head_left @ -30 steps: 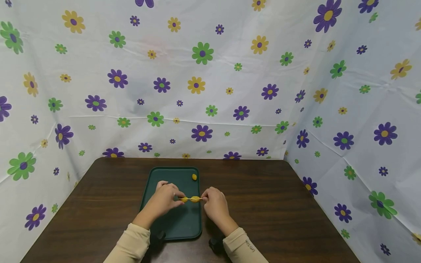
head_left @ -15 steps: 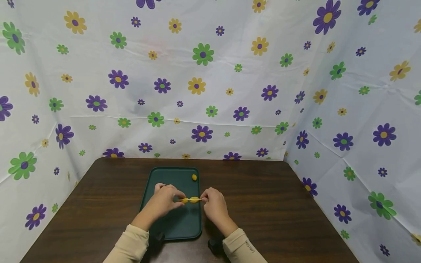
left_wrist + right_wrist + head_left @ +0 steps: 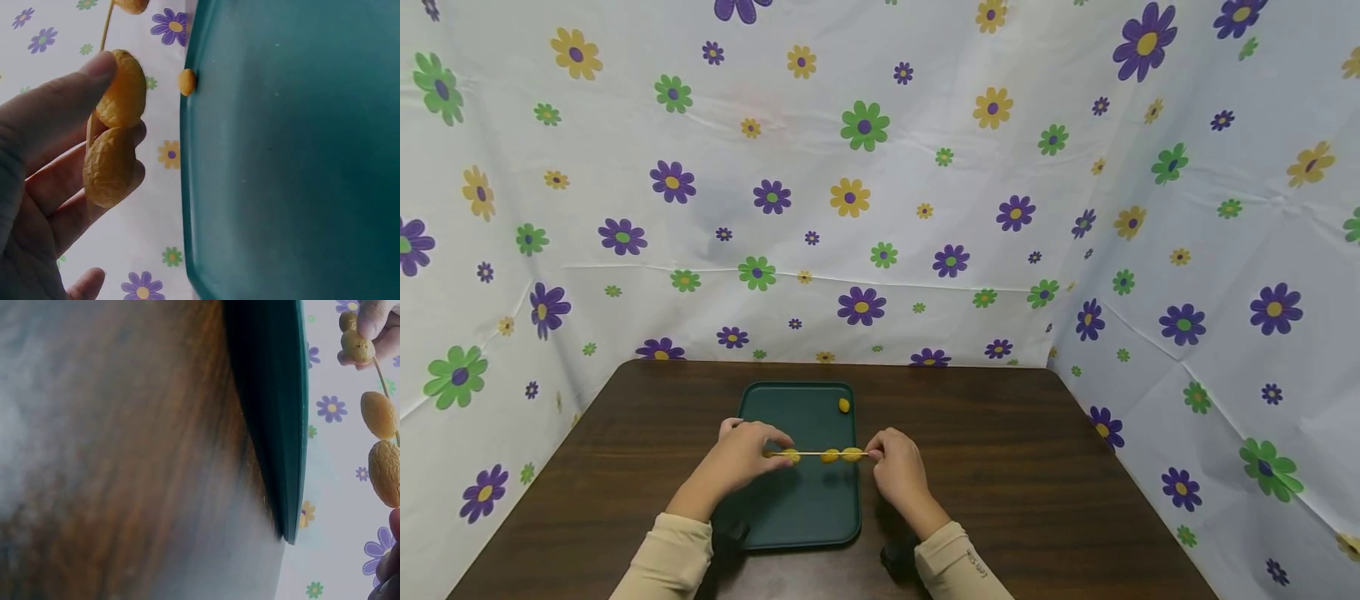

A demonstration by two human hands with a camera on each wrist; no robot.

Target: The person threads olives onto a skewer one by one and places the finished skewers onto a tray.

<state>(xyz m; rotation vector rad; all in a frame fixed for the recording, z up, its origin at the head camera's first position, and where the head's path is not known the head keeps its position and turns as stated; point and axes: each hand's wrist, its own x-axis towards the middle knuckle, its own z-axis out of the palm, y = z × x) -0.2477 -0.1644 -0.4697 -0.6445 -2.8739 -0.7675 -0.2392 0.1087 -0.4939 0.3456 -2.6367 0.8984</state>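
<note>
A thin wooden skewer (image 3: 808, 453) is held level above the green tray (image 3: 805, 512). My left hand (image 3: 743, 457) pinches a wrinkled yellow oval fruit (image 3: 127, 87) on its left part, between thumb and fingers. A second such fruit (image 3: 110, 170) lies against those fingers. Two more yellow fruits (image 3: 830, 456) sit on the skewer's right part, with bare stick between them and the left hand. At the right end, my right hand (image 3: 901, 468) pinches the skewer's tip beside the outermost fruit (image 3: 385, 472). Only part of the right hand shows in the right wrist view.
One loose yellow fruit (image 3: 844, 406) lies in the tray's far right corner. The tray stands on a dark wooden table (image 3: 1000, 467). Flower-printed white cloth (image 3: 880, 208) hangs behind the table and at both sides.
My left hand has moved left, away from the right hand, with fruit at its fingertips. A longer stretch of bare skewer shows between the hands. My right hand has shifted slightly right.
</note>
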